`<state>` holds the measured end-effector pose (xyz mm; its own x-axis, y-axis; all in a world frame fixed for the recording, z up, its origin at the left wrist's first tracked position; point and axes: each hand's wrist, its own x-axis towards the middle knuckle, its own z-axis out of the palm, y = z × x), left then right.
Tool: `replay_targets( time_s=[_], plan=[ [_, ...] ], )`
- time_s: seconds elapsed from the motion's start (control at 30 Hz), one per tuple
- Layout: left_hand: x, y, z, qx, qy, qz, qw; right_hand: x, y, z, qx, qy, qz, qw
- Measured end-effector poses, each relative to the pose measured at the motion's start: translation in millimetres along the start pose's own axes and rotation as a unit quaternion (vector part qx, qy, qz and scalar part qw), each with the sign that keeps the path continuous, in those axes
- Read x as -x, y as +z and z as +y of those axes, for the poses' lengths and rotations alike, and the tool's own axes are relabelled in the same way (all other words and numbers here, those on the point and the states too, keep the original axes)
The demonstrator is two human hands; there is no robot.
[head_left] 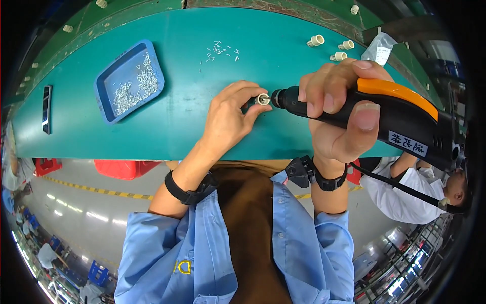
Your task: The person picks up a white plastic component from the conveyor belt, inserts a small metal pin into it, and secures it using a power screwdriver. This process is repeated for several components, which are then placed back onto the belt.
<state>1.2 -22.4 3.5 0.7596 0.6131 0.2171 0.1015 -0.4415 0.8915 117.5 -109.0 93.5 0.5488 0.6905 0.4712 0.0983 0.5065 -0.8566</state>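
Between the thumb and fingers of my left hand [230, 114] is a small cream-coloured cylindrical socket [263, 99], its open end turned up. My right hand [341, 104] is wrapped round a black and orange electric screwdriver [400, 114]. The tool's tip points left and lies close to the socket; whether the bit touches it I cannot tell. Beyond my left hand, a loose scatter of small silvery screws or pins [218, 49] lies on the green table [192, 96]. Several more fill part of a blue tray [162, 76] at the left.
Three cream sockets [316, 40] stand at the back right, near a clear plastic bag [378, 48] with a label. A dark flat object [47, 109] lies at the far left. The screwdriver's black cable [400, 187] hangs at right, near another person [410, 187] in white.
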Motion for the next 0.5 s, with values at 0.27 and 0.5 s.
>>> replay_targets(
  time_s=[0.27, 0.5],
  plan=[
    [1.1, 0.6, -1.0, -0.006, 0.02, 0.012, 1.0, -4.4, 7.2, 7.3, 0.039, -0.008, 0.011, 0.999],
    [0.3, 0.4, -1.6, -0.028, 0.049, 0.014, 0.998, -6.5, 8.2, 20.8, 0.089, -0.043, -0.013, 0.995]
  ],
)
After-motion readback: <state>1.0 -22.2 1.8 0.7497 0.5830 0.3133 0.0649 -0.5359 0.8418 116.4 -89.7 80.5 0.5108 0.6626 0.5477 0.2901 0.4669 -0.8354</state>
